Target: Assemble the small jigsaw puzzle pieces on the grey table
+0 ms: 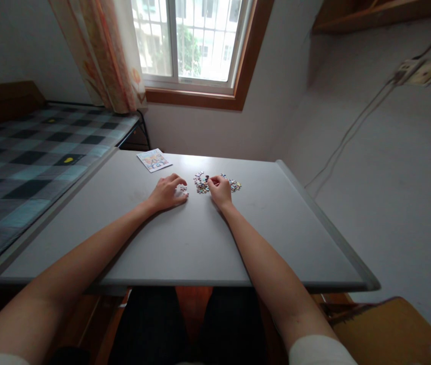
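A heap of small colourful jigsaw pieces (201,184) lies in the middle of a grey table (185,238), spreading to the right past my right hand. My right hand (221,191) rests at the heap with thumb and forefinger pinched on one small piece. My left hand (167,192) lies on the table just left of the heap, fingers curled loosely downward, with a couple of joined pieces (183,189) at its fingertips. A picture card (154,160) lies at the far left of the table.
A bed with a checked blue and black cover (29,162) runs along the table's left edge. A window (190,40) and a curtain (101,56) are behind. A white wall with a cable is at the right, a wooden chair (386,329) at the lower right.
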Demonstrator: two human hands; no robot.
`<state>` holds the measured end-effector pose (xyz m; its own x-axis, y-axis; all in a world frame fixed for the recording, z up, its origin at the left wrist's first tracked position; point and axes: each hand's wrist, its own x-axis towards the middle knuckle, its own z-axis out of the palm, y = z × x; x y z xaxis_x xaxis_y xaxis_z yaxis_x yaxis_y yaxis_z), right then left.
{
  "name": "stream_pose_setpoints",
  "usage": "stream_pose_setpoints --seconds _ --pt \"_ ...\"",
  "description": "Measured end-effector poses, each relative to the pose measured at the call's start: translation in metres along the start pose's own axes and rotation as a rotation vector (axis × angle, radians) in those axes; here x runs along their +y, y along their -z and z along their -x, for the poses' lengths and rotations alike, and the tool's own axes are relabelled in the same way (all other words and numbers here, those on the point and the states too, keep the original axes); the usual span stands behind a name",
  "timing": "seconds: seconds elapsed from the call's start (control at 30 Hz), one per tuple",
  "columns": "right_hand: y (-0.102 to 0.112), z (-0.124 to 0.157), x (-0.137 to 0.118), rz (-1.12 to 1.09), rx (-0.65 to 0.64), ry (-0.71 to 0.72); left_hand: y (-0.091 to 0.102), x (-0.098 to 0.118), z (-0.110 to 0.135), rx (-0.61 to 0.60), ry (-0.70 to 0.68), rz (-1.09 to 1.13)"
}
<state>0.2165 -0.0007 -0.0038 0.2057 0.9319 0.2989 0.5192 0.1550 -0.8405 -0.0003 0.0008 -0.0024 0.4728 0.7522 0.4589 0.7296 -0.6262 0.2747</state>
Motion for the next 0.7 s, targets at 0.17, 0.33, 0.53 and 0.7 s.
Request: stream_pose_setpoints --seconds 0.17,0.33,0.53,0.7 --pt "-0.003 0.000 0.003 0.034 -0.025 0.025 -0.002 -0.002 0.000 -0.048 0.007 0.004" --pt "-0.003 0.000 0.004 0.065 -0.030 0.019 -0.004 -0.006 -0.001 -0.033 0.013 0.068" --pt "-0.003 0.000 0.004 0.077 -0.037 0.019 -0.007 -0.009 -0.002 -0.044 0.042 0.106" --pt "-0.003 0.000 0.004 0.105 -0.056 0.006 -0.007 -0.010 -0.002 -0.056 0.031 0.135"
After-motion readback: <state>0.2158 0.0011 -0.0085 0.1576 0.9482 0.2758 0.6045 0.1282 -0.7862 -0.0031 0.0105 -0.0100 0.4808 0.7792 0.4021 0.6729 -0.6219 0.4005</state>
